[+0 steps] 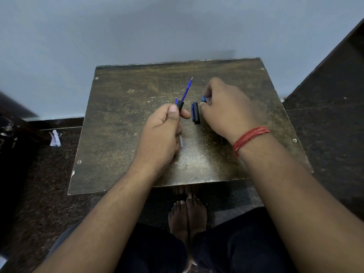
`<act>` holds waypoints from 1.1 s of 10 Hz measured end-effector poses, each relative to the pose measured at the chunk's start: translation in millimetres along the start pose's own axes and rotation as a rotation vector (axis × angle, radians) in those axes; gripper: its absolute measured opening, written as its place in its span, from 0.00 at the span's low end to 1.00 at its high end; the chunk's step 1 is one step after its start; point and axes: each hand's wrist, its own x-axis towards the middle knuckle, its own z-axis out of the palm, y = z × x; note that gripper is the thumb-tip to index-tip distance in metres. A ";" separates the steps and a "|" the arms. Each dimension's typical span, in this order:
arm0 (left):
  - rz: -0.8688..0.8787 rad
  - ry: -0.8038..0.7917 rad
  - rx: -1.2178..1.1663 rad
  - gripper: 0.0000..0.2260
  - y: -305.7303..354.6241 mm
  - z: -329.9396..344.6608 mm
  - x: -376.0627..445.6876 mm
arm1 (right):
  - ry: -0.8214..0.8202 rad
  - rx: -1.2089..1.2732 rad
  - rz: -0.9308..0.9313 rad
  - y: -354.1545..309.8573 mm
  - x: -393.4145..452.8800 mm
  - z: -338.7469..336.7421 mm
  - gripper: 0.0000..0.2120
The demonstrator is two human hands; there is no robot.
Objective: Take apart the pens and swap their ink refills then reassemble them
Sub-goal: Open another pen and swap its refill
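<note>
Nearest, left hand clenched around a black pen barrel, blue ink refill jutting up and away along the barrel's long axis. Just right, black pen cap flat on the worn table, touching the right hand, fingertips pinching a small blue pen part. No readable writing anywhere.

Most of the pen barrel inside the left hand (only ends visible)

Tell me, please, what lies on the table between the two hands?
In the head view, a black pen cap lies on the table between the left hand and right hand.
</note>
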 end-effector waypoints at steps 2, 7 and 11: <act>0.001 -0.007 -0.005 0.16 0.2 -0.2 -0.2 | -0.006 -0.061 -0.014 -3.8 -1.1 1.5 0.10; 0.015 0.011 0.001 0.16 2.7 -0.8 -0.1 | -0.050 0.770 0.116 -21.0 -7.6 -2.8 0.18; 0.026 -0.007 0.026 0.15 -2.9 -2.8 2.1 | -0.013 1.081 0.158 -20.4 -6.5 0.4 0.09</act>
